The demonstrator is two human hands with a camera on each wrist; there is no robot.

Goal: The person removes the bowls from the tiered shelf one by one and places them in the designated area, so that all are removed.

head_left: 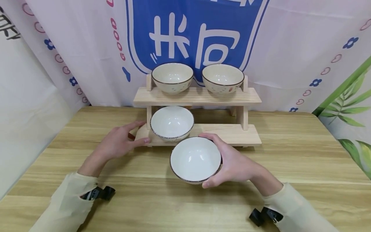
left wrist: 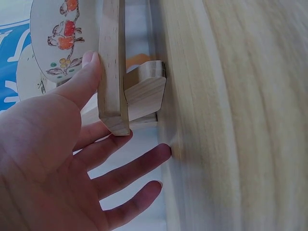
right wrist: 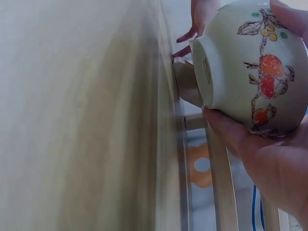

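Observation:
My right hand (head_left: pixel 232 162) grips a white bowl (head_left: pixel 195 159) with a dark rim, thumb and fingers around its side. It is held over the table, in front of the lower shelf. The right wrist view shows red fruit and leaves painted on the outside of this bowl (right wrist: pixel 274 67). My left hand (head_left: pixel 117 141) holds the left end of the two-tier wooden rack (head_left: pixel 226 133). In the left wrist view its thumb lies on the shelf plank (left wrist: pixel 111 72), with fingertips at the plank's lower edge. A similar bowl (head_left: pixel 172 122) sits on the lower shelf, close to this hand.
On the upper shelf stand two cream bowls, one at left (head_left: pixel 172 77) and one at right (head_left: pixel 223 79). The rack is at the back of a wooden table (head_left: pixel 162 199). Behind it hangs a printed curtain (head_left: pixel 104 64) with a blue sign.

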